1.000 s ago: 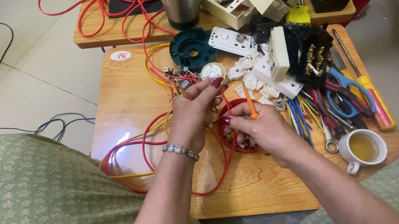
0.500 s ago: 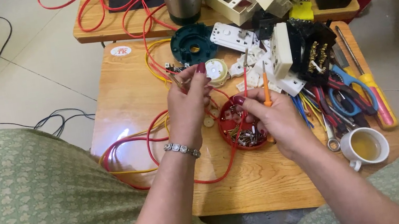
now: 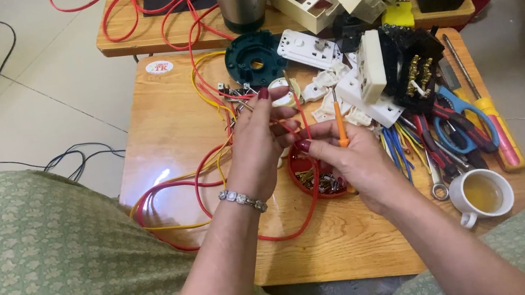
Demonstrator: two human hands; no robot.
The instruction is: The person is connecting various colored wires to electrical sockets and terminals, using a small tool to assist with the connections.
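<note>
Hands now close together at frame centre, drawn in from a half-second back. Left hand (image 3: 256,152) pinches a red wire (image 3: 302,117); right hand (image 3: 355,165) grips an orange screwdriver (image 3: 340,125), tip up, nearer the wire than before. Counted: two wooden tables, one red dish (image 3: 312,178) of screws, one cup (image 3: 483,194), lower right.

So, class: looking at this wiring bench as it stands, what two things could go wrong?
1. The right hand holds an orange screwdriver tip-up close to the left hand, which pinches a red wire; a slip might jab a finger.
2. The cup of tea sits near the table edge beside loose tools; a nudge could spill it.
</note>
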